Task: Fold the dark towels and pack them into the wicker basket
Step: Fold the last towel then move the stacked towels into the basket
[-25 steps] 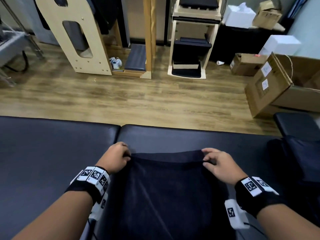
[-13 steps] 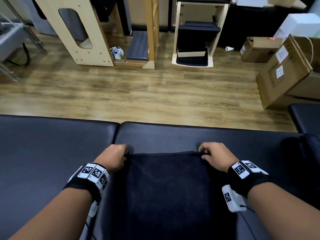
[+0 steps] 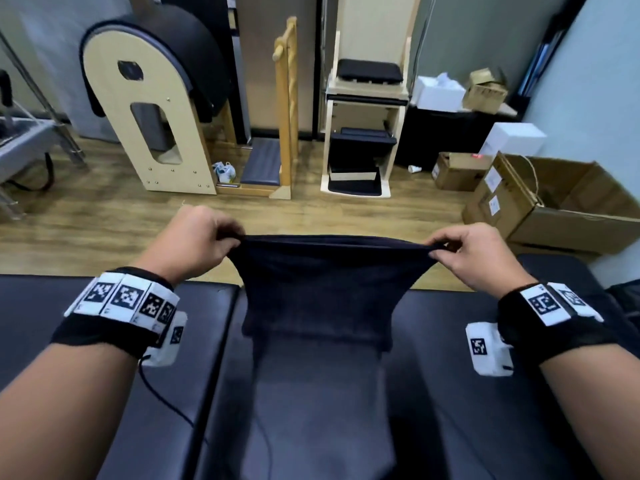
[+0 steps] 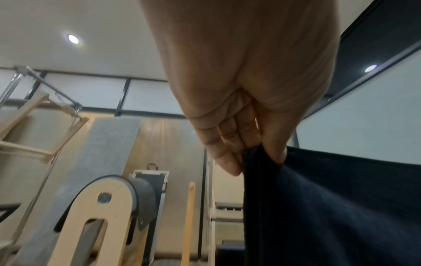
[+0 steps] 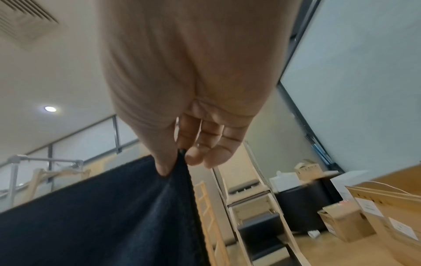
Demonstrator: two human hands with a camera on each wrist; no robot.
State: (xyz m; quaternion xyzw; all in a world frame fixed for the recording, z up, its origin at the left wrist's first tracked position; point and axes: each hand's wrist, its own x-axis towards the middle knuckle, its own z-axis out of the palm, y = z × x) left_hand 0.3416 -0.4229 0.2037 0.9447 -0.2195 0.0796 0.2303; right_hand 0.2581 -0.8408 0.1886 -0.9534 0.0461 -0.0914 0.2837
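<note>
Dark navy terry cloth hung at the centre of the head view: one folded dark towel [image 3: 320, 289], held up by its two top corners above the black padded bench [image 3: 450, 393]. Its lower edge hung level just over the padding. The person's left hand [image 3: 194, 242] pinched the left corner between thumb and curled fingers [image 4: 224, 144], the cloth falling away towards the lower right of that wrist view. The right hand [image 3: 479, 256] did the same at the right corner, thumb pressed against fingertips [image 5: 198, 154] with the fabric dropping to the lower left. Both wrists wore black bands with white marker tiles.

Across the wooden plank floor [image 3: 104, 216], in the upper half of the head view, stood one arched pale-wood barrel with a black pad [image 3: 156, 109] at upper left and one pale-wood stepped chair with black cushions [image 3: 363, 126] at upper centre. I counted three brown cardboard boxes [image 3: 554, 206] at the right, and two white boxes [image 3: 512, 138] near them. No basket showed anywhere.
</note>
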